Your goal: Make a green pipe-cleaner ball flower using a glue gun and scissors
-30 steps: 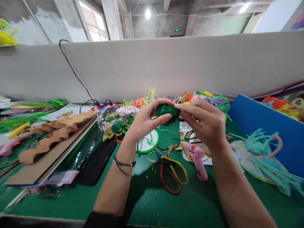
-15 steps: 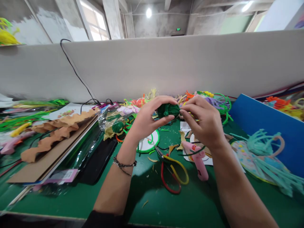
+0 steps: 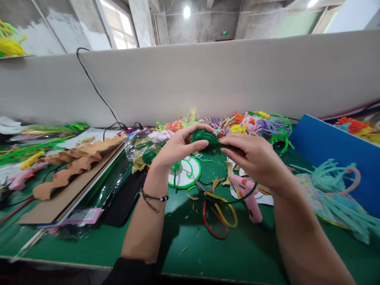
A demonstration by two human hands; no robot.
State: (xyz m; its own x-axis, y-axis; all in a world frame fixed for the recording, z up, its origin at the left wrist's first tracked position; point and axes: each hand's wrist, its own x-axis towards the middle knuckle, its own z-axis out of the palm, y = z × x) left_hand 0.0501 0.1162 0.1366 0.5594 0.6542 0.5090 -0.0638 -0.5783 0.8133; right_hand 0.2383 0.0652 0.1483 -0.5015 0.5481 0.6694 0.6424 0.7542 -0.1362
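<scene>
A dark green ball (image 3: 209,138) wound from fuzzy strand, which looks like pipe cleaner, is held above the table. My left hand (image 3: 184,144) curls round it from the left, with the thumb across its near side. My right hand (image 3: 252,154) pinches the dark green strand (image 3: 230,146) at the ball's right side. A loose length of it loops down past the pink glue gun (image 3: 249,198) and over the scissors (image 3: 215,209). Those scissors have red and yellow handles and lie on the table below my hands. Behind my left wrist is a white disc (image 3: 194,170) with a bright green rim and curl.
Cardboard sheets (image 3: 68,186) and a black flat case (image 3: 123,209) lie at the left. Colourful pipe cleaners (image 3: 252,124) heap along the grey partition (image 3: 190,83). At the right, a blue board (image 3: 329,146) leans behind a mint-green craft piece (image 3: 329,180).
The ball has turned in my left hand and shifted slightly left. My right hand has rotated, palm more downward, and the strand now runs between the ball and its fingers.
</scene>
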